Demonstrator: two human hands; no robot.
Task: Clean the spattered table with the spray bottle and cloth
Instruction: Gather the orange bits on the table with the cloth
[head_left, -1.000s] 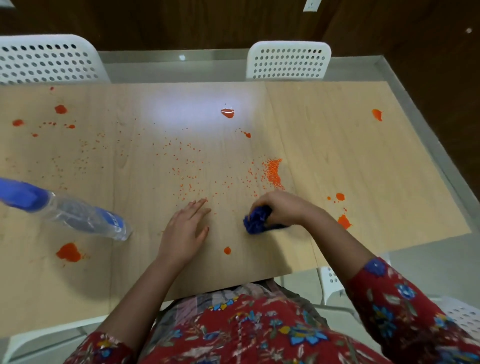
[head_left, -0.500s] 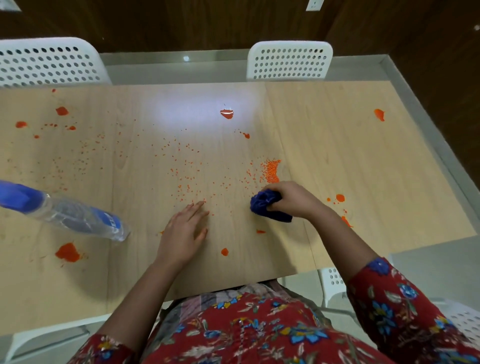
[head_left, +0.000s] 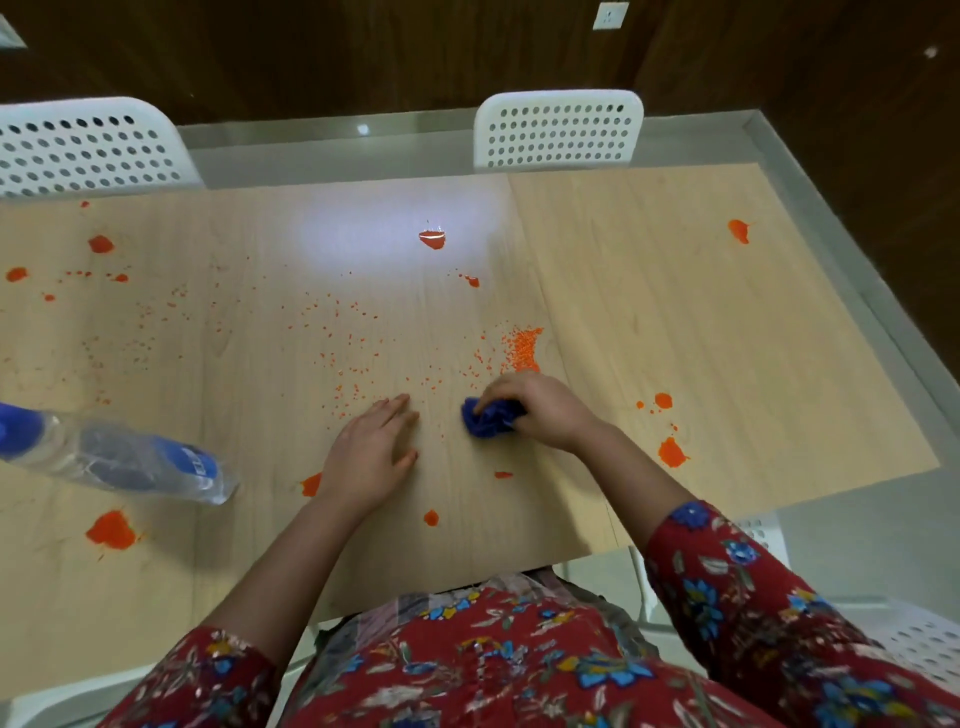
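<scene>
A light wooden table (head_left: 675, 322) is spattered with orange blobs and fine orange specks (head_left: 522, 347). My right hand (head_left: 540, 413) grips a crumpled blue cloth (head_left: 485, 422) and presses it on the table just below the dense patch of specks. My left hand (head_left: 371, 452) lies flat on the table, fingers straight, a short way left of the cloth. A clear spray bottle (head_left: 119, 457) with a blue cap and blue label lies on its side at the left edge, apart from both hands.
Two white perforated chairs stand at the far side, one (head_left: 558, 130) at centre and one (head_left: 88, 148) at left. Larger orange blobs (head_left: 111, 530) sit near the front left, and more (head_left: 672, 451) at the right. The table's near edge runs just before my lap.
My right hand has carried the cloth away from me and slightly leftward, uncovering a small orange smear near the front. My left hand and the bottle have stayed put.
</scene>
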